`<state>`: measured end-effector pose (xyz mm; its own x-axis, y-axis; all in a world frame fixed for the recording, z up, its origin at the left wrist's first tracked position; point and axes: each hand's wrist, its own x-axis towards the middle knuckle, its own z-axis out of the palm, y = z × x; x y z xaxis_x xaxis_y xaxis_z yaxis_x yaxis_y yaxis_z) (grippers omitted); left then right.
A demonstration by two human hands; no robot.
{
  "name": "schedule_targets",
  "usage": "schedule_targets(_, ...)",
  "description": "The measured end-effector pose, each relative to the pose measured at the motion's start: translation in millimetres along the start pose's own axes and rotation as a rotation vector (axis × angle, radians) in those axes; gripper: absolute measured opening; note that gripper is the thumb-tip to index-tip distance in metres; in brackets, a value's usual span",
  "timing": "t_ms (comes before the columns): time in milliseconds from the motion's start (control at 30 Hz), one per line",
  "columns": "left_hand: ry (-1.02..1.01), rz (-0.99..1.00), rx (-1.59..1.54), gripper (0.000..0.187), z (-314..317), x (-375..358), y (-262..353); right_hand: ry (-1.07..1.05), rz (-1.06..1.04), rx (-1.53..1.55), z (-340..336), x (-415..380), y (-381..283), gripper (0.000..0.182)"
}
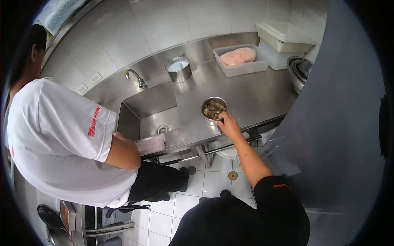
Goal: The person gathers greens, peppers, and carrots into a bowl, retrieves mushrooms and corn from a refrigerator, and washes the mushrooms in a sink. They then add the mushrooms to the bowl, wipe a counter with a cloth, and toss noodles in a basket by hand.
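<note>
My right hand (228, 124) reaches out over the steel counter and pinches the near rim of a small round metal bowl (204, 115). Brownish, chopped-looking food (214, 110) lies inside the bowl; I cannot make out its exact kind. The bowl stands at the counter's front part, to the right of the sink. Thumb and fingers are closed at the rim, partly hiding it. My left hand is out of view.
A co-worker in a white shirt (61, 135) stands at left by the sink (135, 98) with its faucet (140, 82). Behind are a metal pot (180, 76), a plastic tub (246, 70) holding pink meat, stacked lidded containers (283, 39) and nested bowls (297, 74). A grey panel (340, 123) bounds the right.
</note>
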<state>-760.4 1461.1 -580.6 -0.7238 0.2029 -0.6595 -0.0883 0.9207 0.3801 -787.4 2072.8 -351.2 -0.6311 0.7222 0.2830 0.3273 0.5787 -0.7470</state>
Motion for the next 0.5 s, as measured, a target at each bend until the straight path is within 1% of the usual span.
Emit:
schedule_targets(133, 0.048, 0.138, -0.055, 0.038, -13, 4, 10, -0.009, 0.004, -0.044, 22, 23, -6, 0.034)
schedule_targets(233, 0.136, 0.366, -0.115, 0.032, -17, 15, 19, -0.04, 0.029, -0.052, 36, 37, -8, 0.035)
schedule_targets(267, 0.095, 0.328, -0.268, 0.03, -24, 14, 39, -0.028, 0.017, -0.046, 39, 40, -9, 0.035)
schedule_targets(333, -0.07, 0.164, -0.759, 0.032, -92, -12, 162, -0.021, -0.018, -0.026, 48, 44, -19, 0.036)
schedule_targets(400, -0.063, 0.379, -0.765, 0.034, -127, -16, 232, -0.052, -0.059, -0.006, 55, 51, -26, 0.036)
schedule_targets(467, -0.151, 0.556, -0.731, 0.036, -154, -14, 285, -0.102, -0.102, 0.03, 67, 63, -28, 0.035)
schedule_targets(500, -0.162, 0.614, -0.752, 0.037, -161, -10, 308, -0.136, -0.119, 0.056, 73, 68, -27, 0.035)
